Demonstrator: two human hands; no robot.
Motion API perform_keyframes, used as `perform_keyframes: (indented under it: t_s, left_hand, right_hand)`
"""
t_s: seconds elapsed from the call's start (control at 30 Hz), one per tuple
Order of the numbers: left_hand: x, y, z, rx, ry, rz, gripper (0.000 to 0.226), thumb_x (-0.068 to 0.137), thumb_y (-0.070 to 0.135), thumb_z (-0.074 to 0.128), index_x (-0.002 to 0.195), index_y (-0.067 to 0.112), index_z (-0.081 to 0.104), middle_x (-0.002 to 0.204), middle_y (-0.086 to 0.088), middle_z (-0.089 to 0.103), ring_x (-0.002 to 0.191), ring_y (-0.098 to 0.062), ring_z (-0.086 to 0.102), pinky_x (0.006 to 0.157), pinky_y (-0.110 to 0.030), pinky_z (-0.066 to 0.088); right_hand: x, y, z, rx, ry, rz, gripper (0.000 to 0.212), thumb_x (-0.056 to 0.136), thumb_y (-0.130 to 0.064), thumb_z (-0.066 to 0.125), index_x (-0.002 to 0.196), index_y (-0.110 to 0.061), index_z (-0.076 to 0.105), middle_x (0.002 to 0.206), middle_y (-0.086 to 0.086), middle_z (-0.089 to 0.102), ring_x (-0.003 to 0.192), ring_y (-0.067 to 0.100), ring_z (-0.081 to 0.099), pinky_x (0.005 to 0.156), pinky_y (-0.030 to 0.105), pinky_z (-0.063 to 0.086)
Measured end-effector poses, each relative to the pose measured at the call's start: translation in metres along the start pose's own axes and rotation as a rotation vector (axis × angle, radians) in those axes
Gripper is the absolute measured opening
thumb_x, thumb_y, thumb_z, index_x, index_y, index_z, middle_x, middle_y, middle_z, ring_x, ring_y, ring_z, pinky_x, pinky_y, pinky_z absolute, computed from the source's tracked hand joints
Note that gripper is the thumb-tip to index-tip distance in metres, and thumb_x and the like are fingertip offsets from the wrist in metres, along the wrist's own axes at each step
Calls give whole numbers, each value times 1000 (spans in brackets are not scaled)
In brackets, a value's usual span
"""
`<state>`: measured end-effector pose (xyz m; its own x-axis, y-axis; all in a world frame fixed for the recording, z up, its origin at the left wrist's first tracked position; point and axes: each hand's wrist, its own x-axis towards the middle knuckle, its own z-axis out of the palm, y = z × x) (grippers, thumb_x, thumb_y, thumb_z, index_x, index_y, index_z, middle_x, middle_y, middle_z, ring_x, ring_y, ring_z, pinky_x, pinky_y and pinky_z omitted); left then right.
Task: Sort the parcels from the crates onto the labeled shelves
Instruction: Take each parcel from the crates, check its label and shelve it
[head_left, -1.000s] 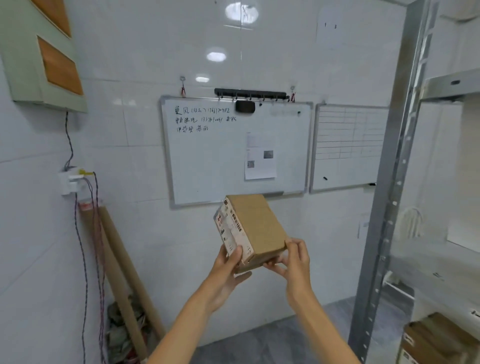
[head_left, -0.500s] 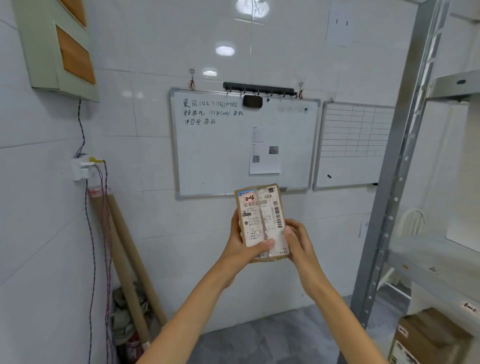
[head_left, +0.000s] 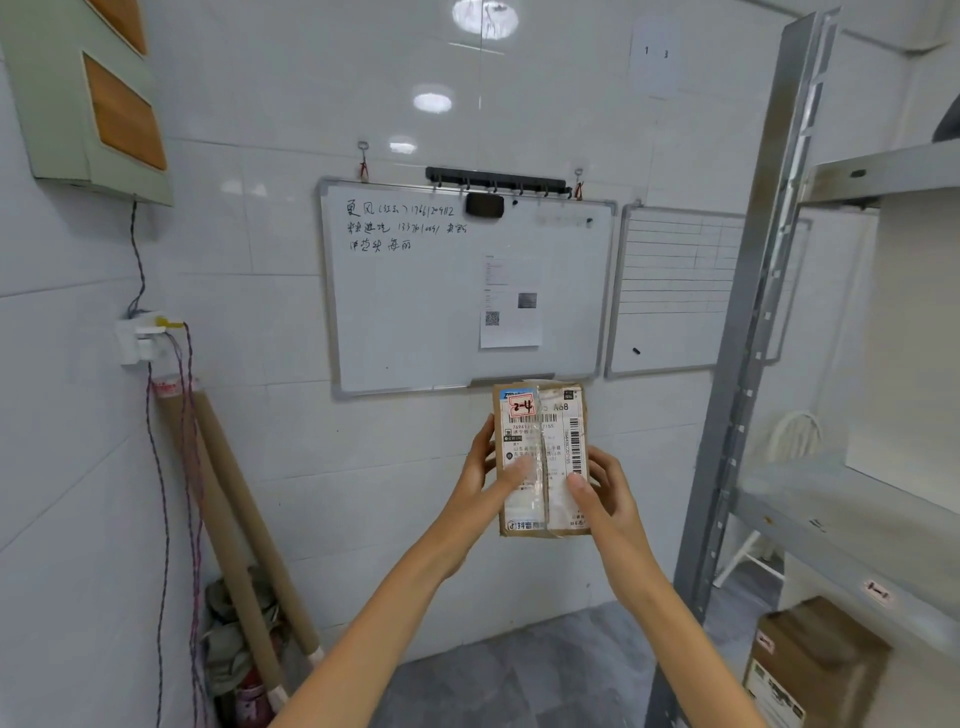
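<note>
Squarely in front of the whiteboard (head_left: 467, 291), I am holding 1 parcel between both hands, label side facing me. My left hand (head_left: 485, 478) is gripping the left edge, thumb lying across the label. The parcel (head_left: 543, 457) is standing upright in the air, long axis vertical, with a red-marked sticker (head_left: 521, 407) reading 2-4 at its top. My right hand (head_left: 605, 493) is clasping the right edge, thumb pressing on the face. The metal shelving (head_left: 753, 338) is standing well apart to the right of the parcel, so I am judging my right hand the nearer one for placing it. A small tag (head_left: 878, 590), too blurred to read, is showing on the front lip of 1 shelf (head_left: 841, 525). Below it, 1 brown carton (head_left: 815, 660) is sitting. No crates are showing.
</note>
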<state>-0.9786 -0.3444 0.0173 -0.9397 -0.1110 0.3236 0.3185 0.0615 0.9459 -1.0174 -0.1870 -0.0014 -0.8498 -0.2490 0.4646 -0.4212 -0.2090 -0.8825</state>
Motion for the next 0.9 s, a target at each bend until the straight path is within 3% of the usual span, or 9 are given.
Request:
perform_keyframes:
  t_s: [0.1,0.2,0.27,0.47,0.63,0.73,0.87,0.9]
  left_hand:
    - [6,0,14,97,13,-5,75,71,60,59,139,38,34,142,5,40,129,-10,43,106,-38,43]
    - [11,1,37,112,-13,33,66,69,63,60,129,45,40,134,11,43,119,0,47,94,-24,49]
    - [13,1,55,93,-53,61,68,69,63,62,131,40,43,131,13,49,115,1,51,84,-19,52]
    - [11,1,113,-35,-203,73,59,74,50,63,126,28,48,127,8,58,115,-12,58,92,-35,54]
    - [14,11,158,-148,-416,57,41,82,48,50,117,29,52,112,8,66,104,-6,63,75,-18,55]
    - [7,18,185,-193,-523,70,33,92,36,46,123,28,53,115,9,65,107,-5,61,80,-19,54]
    - [-10,23,213,-267,-624,93,28,96,27,44,122,31,53,112,17,66,103,2,62,75,-14,53]
    - [-21,28,225,-310,-717,76,28,96,29,44,123,33,52,113,17,65,104,3,61,77,-15,53]
  right_hand:
    - [-9,-3,-19,-22,44,0,41,77,-41,61,116,-38,52,120,-9,61,114,12,58,82,29,56]
    - [-18,-10,-42,-62,94,17,41,75,-44,62,115,-41,51,120,-10,60,111,8,58,76,22,55]
    - [-25,-16,-59,-93,142,19,41,76,-43,62,115,-40,50,121,-7,60,112,11,58,81,27,56]
    - [-55,-37,-108,-174,293,-2,44,75,-44,64,117,-38,51,122,-6,60,116,16,57,95,44,52]
    - [-86,-57,-138,-252,495,-51,40,75,-44,64,113,-41,53,115,-14,63,113,8,59,92,33,53]
    - [-112,-70,-150,-260,614,-74,42,79,-42,66,118,-32,53,120,-3,64,113,15,61,92,39,53]
    - [-143,-96,-157,-347,700,-92,43,82,-40,66,121,-28,52,119,-3,64,112,18,61,93,43,53]
    - [-163,-104,-158,-381,784,-104,44,82,-40,66,121,-28,52,120,-3,64,113,17,61,93,42,53]
